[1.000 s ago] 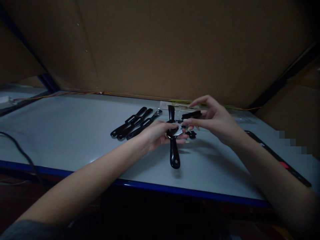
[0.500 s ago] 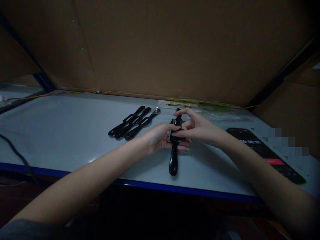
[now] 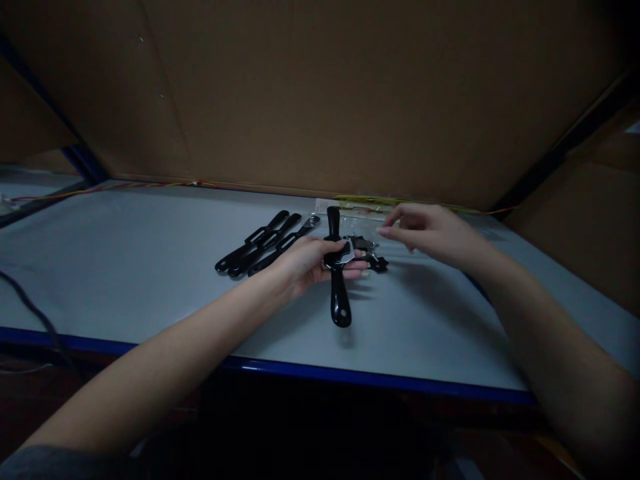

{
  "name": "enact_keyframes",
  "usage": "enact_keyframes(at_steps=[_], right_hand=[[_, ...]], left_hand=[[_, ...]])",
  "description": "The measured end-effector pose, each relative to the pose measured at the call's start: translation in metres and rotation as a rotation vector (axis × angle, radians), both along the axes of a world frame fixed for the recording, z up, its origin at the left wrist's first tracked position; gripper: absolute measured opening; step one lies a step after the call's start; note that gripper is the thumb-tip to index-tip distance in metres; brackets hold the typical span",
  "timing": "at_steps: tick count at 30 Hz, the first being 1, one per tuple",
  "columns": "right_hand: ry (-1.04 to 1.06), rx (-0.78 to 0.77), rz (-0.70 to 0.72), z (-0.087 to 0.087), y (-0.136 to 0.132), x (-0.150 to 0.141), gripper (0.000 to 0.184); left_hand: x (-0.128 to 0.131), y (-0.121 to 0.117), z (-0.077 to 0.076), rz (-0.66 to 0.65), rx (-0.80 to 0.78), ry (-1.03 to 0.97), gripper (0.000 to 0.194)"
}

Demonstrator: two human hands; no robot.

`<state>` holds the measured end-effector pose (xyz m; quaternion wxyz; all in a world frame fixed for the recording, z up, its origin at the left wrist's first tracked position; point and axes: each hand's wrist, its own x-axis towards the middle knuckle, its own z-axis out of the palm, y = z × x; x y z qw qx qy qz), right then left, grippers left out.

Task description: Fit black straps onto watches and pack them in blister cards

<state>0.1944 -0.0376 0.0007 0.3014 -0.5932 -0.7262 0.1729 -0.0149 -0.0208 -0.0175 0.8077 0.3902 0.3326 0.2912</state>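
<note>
The left hand (image 3: 306,261) is shut around the middle of a long, shiny black plastic tool (image 3: 340,303), and a small silver metal piece (image 3: 349,252) shows beside its fingers. This tool points from front to back near the middle of the tabletop (image 3: 150,267), and it is hard to tell if it touches the top. The right hand (image 3: 430,233) is open with its fingers a little bent, and it holds nothing. It is near some small black parts (image 3: 374,261) lying just beside the tool. A clear plastic bag (image 3: 363,215) and a small white card (image 3: 325,205) lie near the back edge. Left of the left hand, three long black tools with slots (image 3: 255,245) lie close together. A black cable (image 3: 30,300) crosses the left side, and a blue strip (image 3: 150,350) runs along the front edge.
</note>
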Motion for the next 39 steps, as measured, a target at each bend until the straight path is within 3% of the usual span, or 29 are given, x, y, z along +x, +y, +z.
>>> enact_keyframes(at_steps=[6,14,26,29,39], right_hand=[[-0.237,-0.146,0.268,-0.014,0.002,-0.004,0.02],[-0.277,-0.059,0.336,-0.021,0.004,-0.007,0.015],[-0.01,0.055,0.184,-0.006,-0.007,-0.016,0.013],[0.078,0.07,0.205,-0.004,-0.011,-0.024,0.016],[-0.099,0.175,0.278,-0.005,-0.013,-0.037,0.018]], left_hand=[[-0.001,0.007,-0.001,0.132,-0.05,-0.044,0.029],[0.0,0.008,-0.002,0.11,-0.102,-0.048,0.027],[0.003,-0.002,-0.005,-0.008,0.033,0.04,0.018],[0.004,-0.003,-0.006,-0.013,0.045,0.039,0.018],[0.006,-0.003,-0.01,0.012,0.068,0.001,0.023]])
